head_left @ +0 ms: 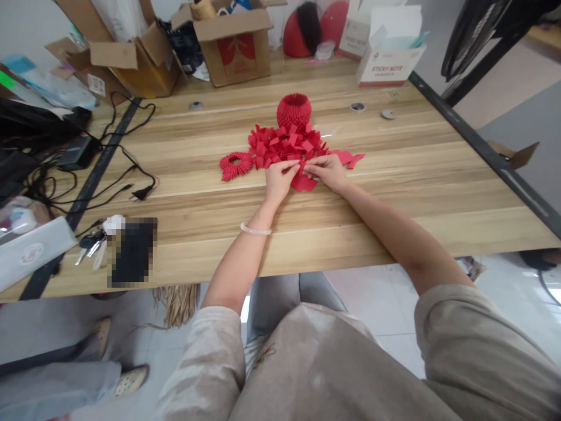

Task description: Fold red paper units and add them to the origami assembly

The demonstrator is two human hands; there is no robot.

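Note:
My left hand (pixel 279 178) and my right hand (pixel 328 171) meet over the wooden table, fingertips pinched round a small piece of red paper (pixel 301 166). Just behind them lies a pile of folded red paper pieces (pixel 289 142). Beyond the pile stands a round red paper vase (pixel 294 111) with an open top. A ring of red folded paper (pixel 235 165) rests left of my left hand. Flat red paper (pixel 304 185) lies beneath my hands, and more red pieces (pixel 346 158) are to the right of my right hand.
Cardboard boxes (pixel 234 49) and a sticky note box (pixel 390 64) line the back. Black cables (pixel 127 155), keys (pixel 93 242) and a blurred dark object (pixel 134 251) lie at the left. A tape roll (pixel 357 107) sits behind the pile. Another person's legs (pixel 65 380) show below left.

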